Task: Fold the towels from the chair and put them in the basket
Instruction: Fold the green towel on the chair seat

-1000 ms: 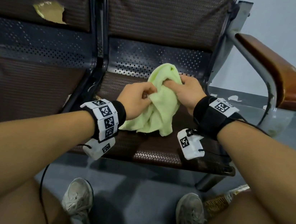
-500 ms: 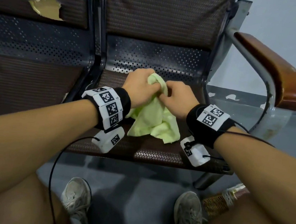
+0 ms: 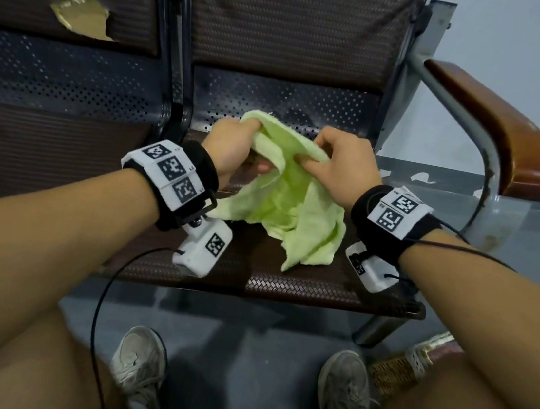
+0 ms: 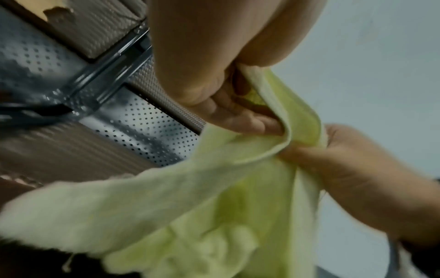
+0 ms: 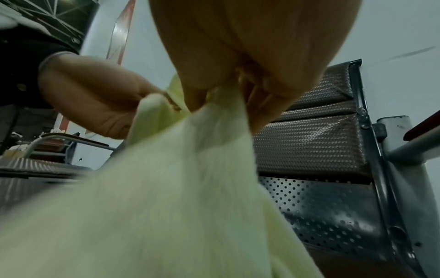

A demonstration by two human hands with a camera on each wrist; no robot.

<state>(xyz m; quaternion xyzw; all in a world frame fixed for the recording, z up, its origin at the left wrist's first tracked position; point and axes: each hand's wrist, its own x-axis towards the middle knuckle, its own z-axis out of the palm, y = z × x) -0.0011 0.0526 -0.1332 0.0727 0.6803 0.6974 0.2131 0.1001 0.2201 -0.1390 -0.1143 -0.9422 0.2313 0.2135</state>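
A crumpled light green towel (image 3: 290, 207) hangs over the dark woven chair seat (image 3: 252, 275), its lower end resting on the seat. My left hand (image 3: 235, 145) grips the towel's upper edge on the left, fingers curled round the hem. My right hand (image 3: 342, 165) pinches the same edge a little to the right. In the left wrist view the towel (image 4: 190, 206) hangs from my left hand (image 4: 238, 112), with the right hand (image 4: 333, 159) holding beside it. The right wrist view shows the towel (image 5: 166, 197) under my right hand (image 5: 233, 90). No basket is in view.
A brown wooden armrest (image 3: 498, 128) on a grey metal frame stands to the right. The neighbouring seat (image 3: 47, 140) lies to the left, its backrest torn (image 3: 80, 19). My two shoes (image 3: 141, 359) stand on the grey floor below. A woven object (image 3: 412, 363) lies by my right foot.
Both hands have moved apart along the towel's upper edge and lifted it, so the bunched towel has opened out between them.
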